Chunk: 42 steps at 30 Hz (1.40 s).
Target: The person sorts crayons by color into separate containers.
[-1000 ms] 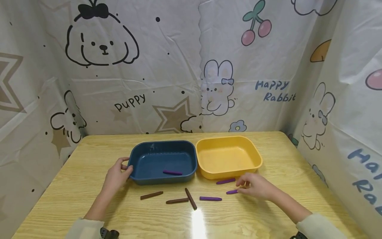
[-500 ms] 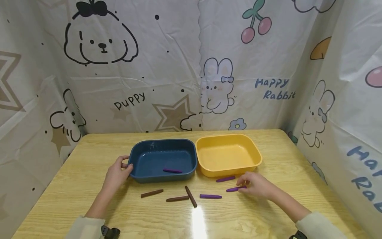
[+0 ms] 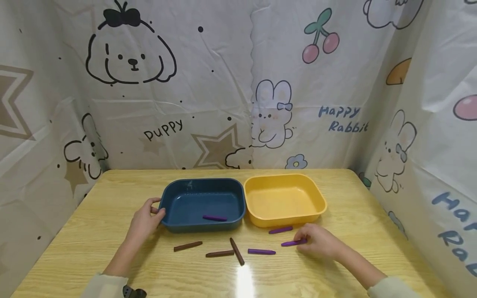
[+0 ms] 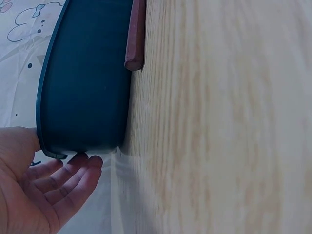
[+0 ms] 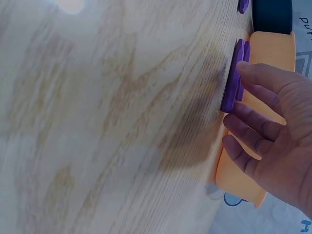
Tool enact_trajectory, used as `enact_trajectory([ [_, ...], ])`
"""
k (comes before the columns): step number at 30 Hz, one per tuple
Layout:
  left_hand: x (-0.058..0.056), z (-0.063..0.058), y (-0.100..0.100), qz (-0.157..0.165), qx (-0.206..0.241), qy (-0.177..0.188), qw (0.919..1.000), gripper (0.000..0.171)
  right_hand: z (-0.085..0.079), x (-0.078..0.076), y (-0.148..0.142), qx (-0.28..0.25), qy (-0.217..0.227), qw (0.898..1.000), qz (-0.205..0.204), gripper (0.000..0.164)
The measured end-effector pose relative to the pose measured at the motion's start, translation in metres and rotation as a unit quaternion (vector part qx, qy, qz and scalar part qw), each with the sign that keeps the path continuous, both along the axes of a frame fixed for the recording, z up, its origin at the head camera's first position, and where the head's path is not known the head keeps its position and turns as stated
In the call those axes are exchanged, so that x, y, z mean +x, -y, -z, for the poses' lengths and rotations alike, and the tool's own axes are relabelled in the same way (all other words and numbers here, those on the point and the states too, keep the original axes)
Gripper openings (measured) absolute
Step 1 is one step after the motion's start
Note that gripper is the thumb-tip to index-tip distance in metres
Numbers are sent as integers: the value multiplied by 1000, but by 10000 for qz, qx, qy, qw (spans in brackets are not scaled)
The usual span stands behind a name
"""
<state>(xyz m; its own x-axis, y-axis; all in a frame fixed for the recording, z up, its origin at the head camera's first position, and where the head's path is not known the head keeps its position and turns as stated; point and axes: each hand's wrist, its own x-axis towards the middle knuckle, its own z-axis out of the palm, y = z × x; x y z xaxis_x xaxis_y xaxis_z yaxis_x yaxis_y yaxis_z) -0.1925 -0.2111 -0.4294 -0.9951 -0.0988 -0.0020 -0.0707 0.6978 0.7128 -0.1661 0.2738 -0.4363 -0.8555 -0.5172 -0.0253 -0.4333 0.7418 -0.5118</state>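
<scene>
Head view shows a small purple crayon [image 3: 288, 244] pinched by the right hand [image 3: 316, 242], just in front of the yellow box [image 3: 283, 220]. Thumb and finger are nearly together on it, and the other fingers are bent and loose. I can't tell if it is off the tabletop [image 3: 124, 190]. It could slip or spin, I think, because it is thin and only fingertips hold it. The hand might also bump the second purple crayon [image 3: 280, 230], which lies close by. No crayon shows inside the yellow box. Right beside it, the blue box [image 3: 201, 228] has one purple crayon lying in it [image 3: 214, 218]. The left hand [image 3: 143, 221] holds that box's end, thumb at the rim and fingers bent; a hard tug could slide it. Nearer the person lie a third purple crayon [image 3: 261, 251] and three brown crayons [image 3: 188, 246]. Behind hangs a cloth [image 3: 223, 95] with puppy and bunny drawings.
</scene>
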Motion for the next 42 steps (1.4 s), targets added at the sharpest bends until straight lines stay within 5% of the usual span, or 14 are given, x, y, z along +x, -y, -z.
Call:
enact_trajectory([
  [42,1,0,1,55,87,-11,9999,49,2,0,13,334,-369,9988,0,7],
])
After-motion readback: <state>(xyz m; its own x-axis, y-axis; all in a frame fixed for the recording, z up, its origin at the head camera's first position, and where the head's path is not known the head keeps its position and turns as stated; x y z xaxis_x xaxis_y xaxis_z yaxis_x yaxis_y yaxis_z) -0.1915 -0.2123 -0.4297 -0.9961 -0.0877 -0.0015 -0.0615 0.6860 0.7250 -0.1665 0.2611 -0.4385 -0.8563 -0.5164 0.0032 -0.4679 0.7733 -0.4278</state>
